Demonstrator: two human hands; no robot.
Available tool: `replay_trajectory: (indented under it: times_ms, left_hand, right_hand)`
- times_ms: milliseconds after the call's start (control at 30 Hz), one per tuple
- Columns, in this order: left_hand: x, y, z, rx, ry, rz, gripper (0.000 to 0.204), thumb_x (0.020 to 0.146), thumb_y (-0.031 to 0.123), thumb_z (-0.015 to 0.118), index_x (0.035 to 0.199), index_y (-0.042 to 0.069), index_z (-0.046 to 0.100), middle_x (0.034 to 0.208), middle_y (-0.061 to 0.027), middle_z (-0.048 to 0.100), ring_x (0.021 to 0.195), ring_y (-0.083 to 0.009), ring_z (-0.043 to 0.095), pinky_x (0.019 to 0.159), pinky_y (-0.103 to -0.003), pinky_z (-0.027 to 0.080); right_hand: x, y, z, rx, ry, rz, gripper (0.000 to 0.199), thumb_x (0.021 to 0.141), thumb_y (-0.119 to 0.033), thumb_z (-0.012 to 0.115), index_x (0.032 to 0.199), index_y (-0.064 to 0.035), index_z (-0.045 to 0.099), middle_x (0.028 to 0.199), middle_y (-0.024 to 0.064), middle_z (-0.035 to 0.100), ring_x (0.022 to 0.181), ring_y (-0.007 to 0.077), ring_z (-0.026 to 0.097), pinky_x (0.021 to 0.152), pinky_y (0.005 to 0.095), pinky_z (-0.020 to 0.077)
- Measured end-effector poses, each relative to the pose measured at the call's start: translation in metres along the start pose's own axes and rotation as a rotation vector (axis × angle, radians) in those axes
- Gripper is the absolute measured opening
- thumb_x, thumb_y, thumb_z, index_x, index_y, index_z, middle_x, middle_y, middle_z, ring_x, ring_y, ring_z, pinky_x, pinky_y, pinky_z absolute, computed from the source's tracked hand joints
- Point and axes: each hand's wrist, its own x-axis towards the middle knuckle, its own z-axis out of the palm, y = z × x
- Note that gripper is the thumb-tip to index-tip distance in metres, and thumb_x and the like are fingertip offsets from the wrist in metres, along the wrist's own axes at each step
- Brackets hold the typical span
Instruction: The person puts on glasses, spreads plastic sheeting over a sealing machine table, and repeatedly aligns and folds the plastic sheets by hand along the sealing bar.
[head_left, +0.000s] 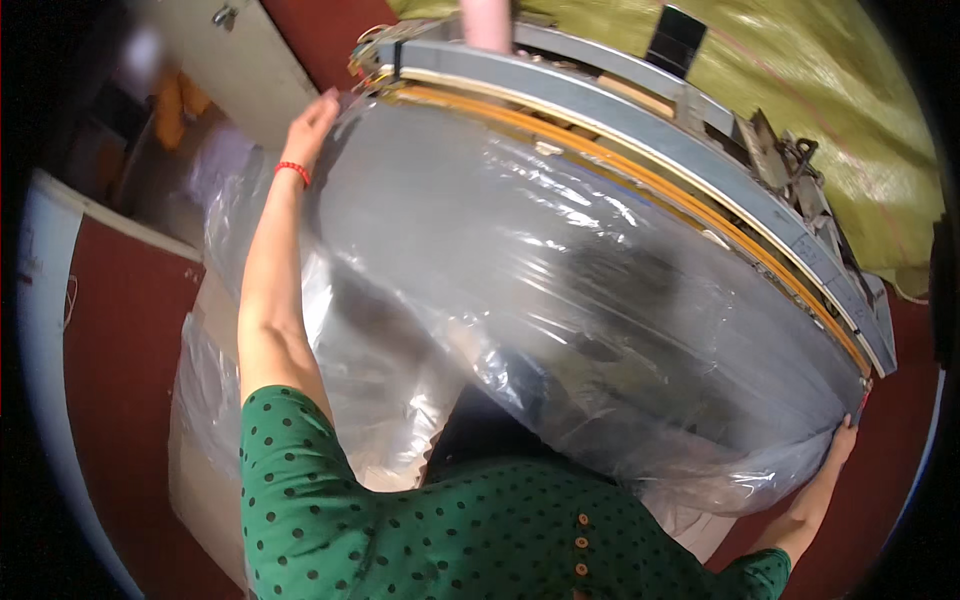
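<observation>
A wide sheet of clear plastic film (480, 240) is stretched between my two arms, its far edge along a long metal bar machine (600, 95) with an orange strip (640, 170). My left hand (313, 125), with a red beaded bracelet at the wrist, is closed on the film's far left corner near the machine's left end. Over at the right end, my right hand (845, 440) pinches the film's other corner, where it gathers into creases. The film sags toward my body and is wrinkled and shiny along its near side.
More loose clear plastic (350, 370) hangs below my left arm. A pink cylinder (487, 25) and a dark phone-like slab (677, 40) are by the machine, with a yellow-green woven sheet (840, 110) behind. Wires (370, 60) and metal parts (790, 165) jut from the machine.
</observation>
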Motion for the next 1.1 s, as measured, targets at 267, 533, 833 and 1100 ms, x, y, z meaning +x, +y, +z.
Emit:
replay_trajectory:
  times_ms: [267,533,833,1100]
  left_hand:
    - [-0.174,-0.13,-0.058,0.267,0.479,-0.325,0.029,0.084,0.026,0.048,0.086,0.001,0.062,0.083,-0.0141,0.063,0.083,-0.0201,0.06,0.07,-0.029,0.043]
    - [-0.299,-0.151,-0.063,0.649,0.377,-0.259,0.008,0.075,0.007,0.055,0.079,0.002,0.06,0.084,-0.0172,0.06,0.077,-0.031,0.058,0.068,-0.038,0.045]
    - [-0.296,0.038,-0.146,-0.238,0.71,0.158,0.002,0.083,0.004,0.051,0.084,0.002,0.051,0.079,-0.0014,0.053,0.068,-0.0092,0.048,0.068,-0.021,0.039]
    - [-0.292,0.242,-0.105,0.149,0.167,0.841,0.019,0.065,-0.011,0.057,0.078,0.002,0.053,0.078,-0.01,0.056,0.068,-0.02,0.054,0.059,-0.026,0.044]
  right_hand:
    - [0.009,-0.014,-0.04,0.408,0.208,-0.137,0.052,0.081,-0.042,0.054,0.106,0.004,0.052,0.105,0.0161,0.056,0.096,0.0265,0.053,0.083,0.0335,0.0394]
    - [-0.044,-0.218,-0.098,0.675,0.125,-0.798,0.029,0.086,-0.022,0.054,0.1,0.0033,0.053,0.093,0.0089,0.056,0.087,0.0169,0.052,0.081,0.0266,0.04]
    - [-0.368,-0.494,-0.236,1.066,-0.463,-1.332,0.014,0.081,-0.011,0.058,0.092,-0.0033,0.059,0.084,0.0009,0.057,0.078,0.0082,0.052,0.071,0.0206,0.0412]
    - [-0.638,-0.511,-0.299,1.438,-2.07,-1.538,0.042,0.067,-0.013,0.072,0.102,0.0,0.053,0.095,0.0023,0.055,0.088,0.0097,0.049,0.075,0.0249,0.0434]
